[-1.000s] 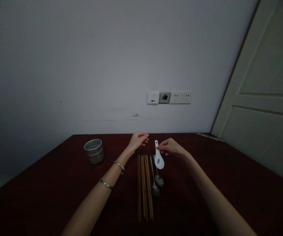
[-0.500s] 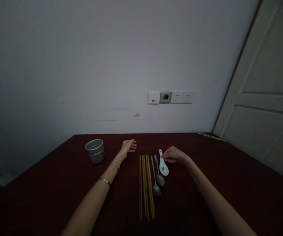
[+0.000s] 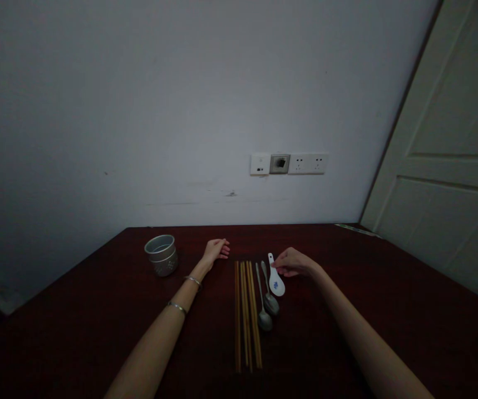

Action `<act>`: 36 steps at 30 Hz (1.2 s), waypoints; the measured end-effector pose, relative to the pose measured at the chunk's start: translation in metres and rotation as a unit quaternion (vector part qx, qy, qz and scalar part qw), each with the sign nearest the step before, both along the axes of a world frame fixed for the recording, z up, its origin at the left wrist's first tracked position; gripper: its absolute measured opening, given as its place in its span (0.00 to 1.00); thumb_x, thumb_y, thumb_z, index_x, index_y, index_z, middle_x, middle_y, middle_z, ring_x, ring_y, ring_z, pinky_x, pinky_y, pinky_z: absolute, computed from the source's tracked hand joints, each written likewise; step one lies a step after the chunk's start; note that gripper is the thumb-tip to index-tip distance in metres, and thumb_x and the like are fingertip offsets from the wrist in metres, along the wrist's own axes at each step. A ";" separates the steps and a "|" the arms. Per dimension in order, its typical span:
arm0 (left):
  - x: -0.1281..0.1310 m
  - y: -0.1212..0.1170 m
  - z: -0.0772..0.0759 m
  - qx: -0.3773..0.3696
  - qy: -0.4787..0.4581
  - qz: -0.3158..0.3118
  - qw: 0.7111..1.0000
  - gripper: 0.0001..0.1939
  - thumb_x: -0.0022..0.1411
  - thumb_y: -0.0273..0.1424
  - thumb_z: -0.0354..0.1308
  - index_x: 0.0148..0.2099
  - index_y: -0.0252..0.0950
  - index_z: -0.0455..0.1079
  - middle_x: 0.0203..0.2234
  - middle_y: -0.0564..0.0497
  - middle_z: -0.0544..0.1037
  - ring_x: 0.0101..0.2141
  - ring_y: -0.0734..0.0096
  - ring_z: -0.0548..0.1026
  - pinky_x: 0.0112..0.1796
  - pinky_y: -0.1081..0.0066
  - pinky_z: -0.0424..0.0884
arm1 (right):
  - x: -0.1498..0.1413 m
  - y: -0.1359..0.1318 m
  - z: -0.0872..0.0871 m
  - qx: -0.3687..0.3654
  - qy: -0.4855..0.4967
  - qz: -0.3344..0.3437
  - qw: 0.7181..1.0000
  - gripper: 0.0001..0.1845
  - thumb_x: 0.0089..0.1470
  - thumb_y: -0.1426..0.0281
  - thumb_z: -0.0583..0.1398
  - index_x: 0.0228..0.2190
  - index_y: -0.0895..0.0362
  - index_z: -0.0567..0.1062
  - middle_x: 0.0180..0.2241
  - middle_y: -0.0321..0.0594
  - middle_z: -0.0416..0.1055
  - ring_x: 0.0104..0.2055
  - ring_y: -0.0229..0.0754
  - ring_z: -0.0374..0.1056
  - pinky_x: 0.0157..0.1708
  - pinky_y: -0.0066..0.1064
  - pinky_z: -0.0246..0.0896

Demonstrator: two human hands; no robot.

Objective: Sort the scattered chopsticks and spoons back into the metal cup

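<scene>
My right hand (image 3: 294, 262) pinches the handle of a white ceramic soup spoon (image 3: 277, 286) with a blue mark in its bowl; the spoon lies on the dark red table. To its left are two metal spoons (image 3: 265, 321), bowls toward me, and a row of several wooden chopsticks (image 3: 245, 316) lying lengthwise. My left hand (image 3: 216, 250) rests on the table beyond the chopsticks' far ends, on their left. Its fingers are loosely bent and a little apart, with nothing in them. Further left stands a round metal cup (image 3: 162, 256) with small holes low on its side.
The dark red table (image 3: 76, 310) reaches back to a pale wall. Sockets (image 3: 301, 164) are set in the wall above it. A white panelled door (image 3: 447, 166) is on the right. A thin patterned strip (image 3: 357, 230) lies at the table's back right edge.
My left hand has drawn in very slightly, its fingers a bit more bent. My right hand keeps its place on the soup spoon's handle.
</scene>
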State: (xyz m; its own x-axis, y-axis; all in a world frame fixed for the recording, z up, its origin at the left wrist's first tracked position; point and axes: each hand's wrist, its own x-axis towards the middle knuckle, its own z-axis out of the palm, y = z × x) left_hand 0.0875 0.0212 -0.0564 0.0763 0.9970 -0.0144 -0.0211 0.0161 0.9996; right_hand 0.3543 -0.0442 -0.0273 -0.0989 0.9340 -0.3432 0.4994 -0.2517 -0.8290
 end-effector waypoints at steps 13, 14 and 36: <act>0.000 0.002 -0.003 0.009 0.035 -0.004 0.999 0.12 0.56 0.36 0.53 0.31 0.30 0.67 0.19 0.50 0.71 0.18 0.79 0.69 0.20 0.78 0.66 | 0.000 0.001 0.001 -0.035 0.027 -0.002 0.999 0.14 0.34 0.64 0.67 0.22 0.61 0.74 0.18 0.34 0.69 0.19 0.29 0.64 0.18 0.18 0.62; 0.000 0.002 -0.003 0.009 0.036 -0.004 0.999 0.12 0.56 0.36 0.53 0.31 0.30 0.67 0.19 0.50 0.71 0.18 0.79 0.69 0.20 0.79 0.66 | 0.000 0.001 0.001 -0.034 0.026 -0.002 0.999 0.14 0.34 0.64 0.67 0.23 0.61 0.74 0.18 0.34 0.70 0.19 0.29 0.64 0.18 0.18 0.62; 0.002 0.002 -0.006 0.044 0.081 -0.022 0.995 0.11 0.57 0.33 0.51 0.31 0.29 0.67 0.18 0.52 0.70 0.18 0.80 0.68 0.19 0.80 0.65 | 0.014 0.007 0.001 0.049 -0.042 -0.064 0.996 0.20 0.45 0.56 0.59 0.27 0.61 0.74 0.26 0.43 0.74 0.23 0.33 0.67 0.20 0.22 0.62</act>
